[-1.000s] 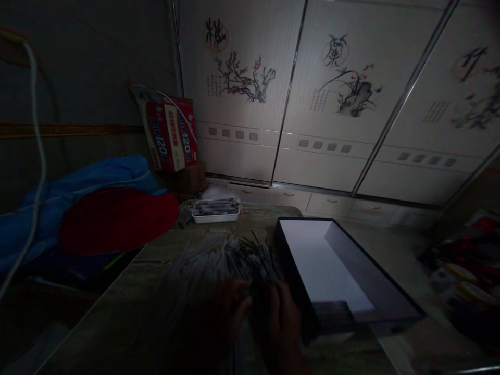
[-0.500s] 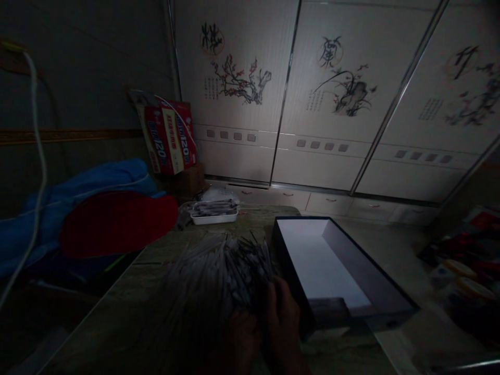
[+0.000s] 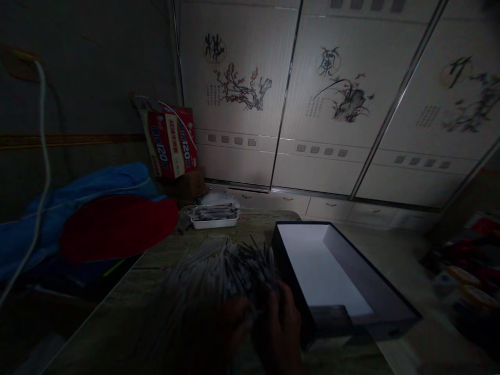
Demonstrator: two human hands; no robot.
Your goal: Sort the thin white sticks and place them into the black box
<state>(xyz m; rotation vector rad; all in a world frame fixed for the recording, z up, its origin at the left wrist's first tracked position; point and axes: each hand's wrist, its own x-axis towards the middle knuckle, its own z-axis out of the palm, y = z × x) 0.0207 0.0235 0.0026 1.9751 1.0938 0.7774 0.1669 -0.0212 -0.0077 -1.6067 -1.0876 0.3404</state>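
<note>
Sticks [image 3: 219,271], thin and pale, lie in a loose heap on the table [image 3: 117,312] just left of the open dark box [image 3: 390,307] with the white inside, and both hands work at the heap's near edge. The right hand [image 3: 283,325] rests on the pile close beside the box wall, fingers curled down into the sticks; the left hand [image 3: 234,323] lies just beside it, lost in shadow, so I cannot tell whether either has closed on anything. Doing this well probably means gathering a small bunch with all ends lined up, keeping the sticks parallel so none snag or spill off the table edge. Further out stand a white tray [image 3: 214,223] holding more sticks, a red disc [image 3: 117,226] on blue cloth, and a red carton [image 3: 170,140] against painted cupboard doors. Against half a second ago the right hand has slid slightly lower and the view has tipped down a little; the heap and box have not moved.
</note>
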